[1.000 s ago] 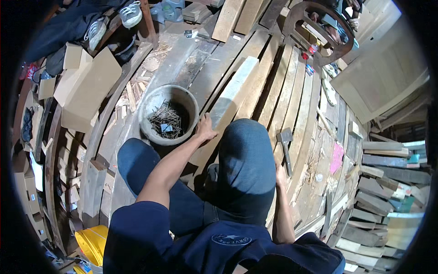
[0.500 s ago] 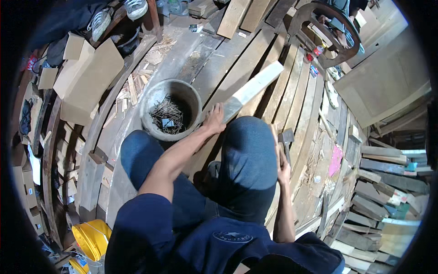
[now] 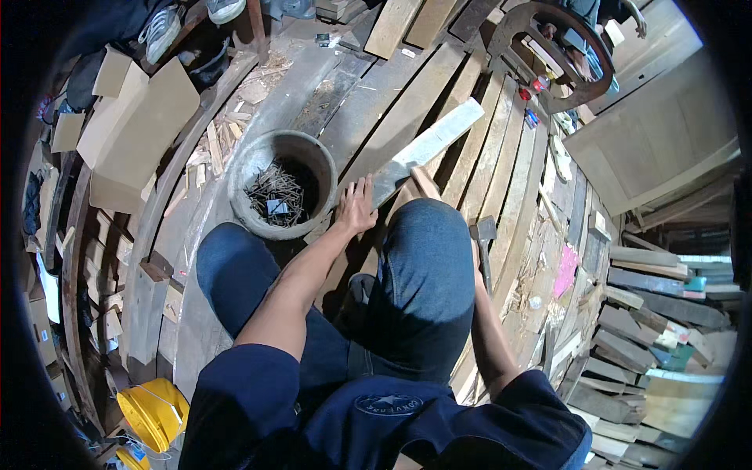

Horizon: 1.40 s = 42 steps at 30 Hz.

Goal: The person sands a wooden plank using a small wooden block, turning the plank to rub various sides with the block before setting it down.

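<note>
A pale squared length of wood [image 3: 439, 141] slants over the planks in front of my knees, its near end darker and in shadow. Beside that near end is my left hand [image 3: 357, 205], fingers stretched and slightly apart, close against the wood. My right hand is mostly hidden behind my raised right knee; only the wrist side [image 3: 479, 274] shows. A light wooden stick [image 3: 425, 183] pokes up past the knee and meets the board's side. What holds its lower end is hidden. Next to my right wrist is a hammer [image 3: 485, 229] with a grey metal head.
A round grey bucket [image 3: 237, 188] of nails stands left of my left hand. An open cardboard box [image 3: 137, 133] and a yellow bucket [image 3: 154, 411] are farther left. Gapped planks [image 3: 501, 149] run ahead. An oval wooden frame [image 3: 603, 66] and a person's arm [image 3: 636, 17] are far right.
The stick has swung up from beside my right knee to the board. My right hand has slid forward behind the knee. My left fingers have straightened at the board's near end.
</note>
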Tool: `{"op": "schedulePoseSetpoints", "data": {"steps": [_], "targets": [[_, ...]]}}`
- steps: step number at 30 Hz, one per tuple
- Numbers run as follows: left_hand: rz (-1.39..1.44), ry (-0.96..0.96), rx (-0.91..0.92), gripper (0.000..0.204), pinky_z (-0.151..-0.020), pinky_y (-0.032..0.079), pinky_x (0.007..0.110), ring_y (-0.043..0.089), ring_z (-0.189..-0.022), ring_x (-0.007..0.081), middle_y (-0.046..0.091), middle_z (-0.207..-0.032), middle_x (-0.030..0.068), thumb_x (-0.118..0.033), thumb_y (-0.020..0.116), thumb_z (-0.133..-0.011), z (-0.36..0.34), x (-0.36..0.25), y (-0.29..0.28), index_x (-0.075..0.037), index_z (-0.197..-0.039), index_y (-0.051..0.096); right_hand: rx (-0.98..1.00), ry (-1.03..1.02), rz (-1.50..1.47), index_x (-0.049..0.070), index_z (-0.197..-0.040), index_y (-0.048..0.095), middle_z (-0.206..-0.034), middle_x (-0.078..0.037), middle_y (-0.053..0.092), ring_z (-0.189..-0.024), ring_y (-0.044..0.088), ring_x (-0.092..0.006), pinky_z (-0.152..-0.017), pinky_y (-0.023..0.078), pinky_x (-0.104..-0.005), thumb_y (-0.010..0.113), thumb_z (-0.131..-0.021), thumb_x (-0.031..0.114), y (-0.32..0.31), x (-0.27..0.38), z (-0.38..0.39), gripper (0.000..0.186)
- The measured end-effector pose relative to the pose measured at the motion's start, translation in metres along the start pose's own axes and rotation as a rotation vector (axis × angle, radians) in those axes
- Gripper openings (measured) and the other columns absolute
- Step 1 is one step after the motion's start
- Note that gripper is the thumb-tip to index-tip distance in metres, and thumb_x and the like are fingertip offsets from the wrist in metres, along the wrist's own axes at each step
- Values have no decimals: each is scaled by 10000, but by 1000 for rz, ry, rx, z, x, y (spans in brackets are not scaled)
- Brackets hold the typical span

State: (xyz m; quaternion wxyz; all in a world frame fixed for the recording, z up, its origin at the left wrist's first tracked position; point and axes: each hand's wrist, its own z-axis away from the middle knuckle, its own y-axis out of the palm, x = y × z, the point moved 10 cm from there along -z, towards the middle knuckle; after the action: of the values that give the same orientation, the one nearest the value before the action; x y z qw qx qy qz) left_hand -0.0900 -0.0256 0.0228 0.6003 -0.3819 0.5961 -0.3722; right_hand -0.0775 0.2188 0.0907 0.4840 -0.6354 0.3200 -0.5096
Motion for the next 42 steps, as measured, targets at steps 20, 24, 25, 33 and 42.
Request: {"op": "schedulePoseSetpoints", "data": {"steps": [20, 24, 25, 33, 42], "targets": [[60, 64, -30, 906, -1037, 348, 477, 458, -1180, 413, 362, -1385, 259, -232, 673, -738, -5, -2, 9, 49, -1445, 181, 162, -109, 215, 38, -1320, 347, -900, -332, 621, -747, 628, -489, -673, 501, -568, 500, -906, 308, 45, -35, -97, 517], [63, 67, -16, 927, -1048, 338, 485, 450, -1189, 436, 364, -1381, 265, -244, 676, -746, -8, -11, 10, 42, -1454, 152, -80, -57, 228, 35, -1292, 392, -868, -305, 638, -759, 635, -470, -651, 502, -556, 484, -931, 374, -5, -83, -169, 503], [84, 75, -15, 930, -1049, 337, 489, 447, -1190, 441, 363, -1381, 266, -246, 677, -746, -11, -15, 11, 41, -1455, 148, -174, 7, 208, 34, -1253, 418, -868, -300, 642, -768, 634, -470, -661, 501, -556, 482, -933, 388, -20, -106, -191, 481], [83, 45, -27, 940, -1045, 343, 495, 448, -1186, 441, 368, -1368, 268, -235, 684, -736, -4, 3, 9, 50, -1451, 146, -159, 198, 5, 26, -1155, 449, -816, -323, 625, -753, 616, -498, -620, 498, -564, 494, -929, 337, 16, -39, -161, 387], [55, 71, 10, 943, -1016, 368, 472, 467, -1136, 409, 386, -1325, 260, -229, 688, -722, -6, -11, 9, 84, -1434, 155, -179, 13, 227, 27, -1104, 433, -745, -257, 643, -674, 649, -432, -604, 513, -535, 486, -936, 370, -3, -63, -153, 386]]}}
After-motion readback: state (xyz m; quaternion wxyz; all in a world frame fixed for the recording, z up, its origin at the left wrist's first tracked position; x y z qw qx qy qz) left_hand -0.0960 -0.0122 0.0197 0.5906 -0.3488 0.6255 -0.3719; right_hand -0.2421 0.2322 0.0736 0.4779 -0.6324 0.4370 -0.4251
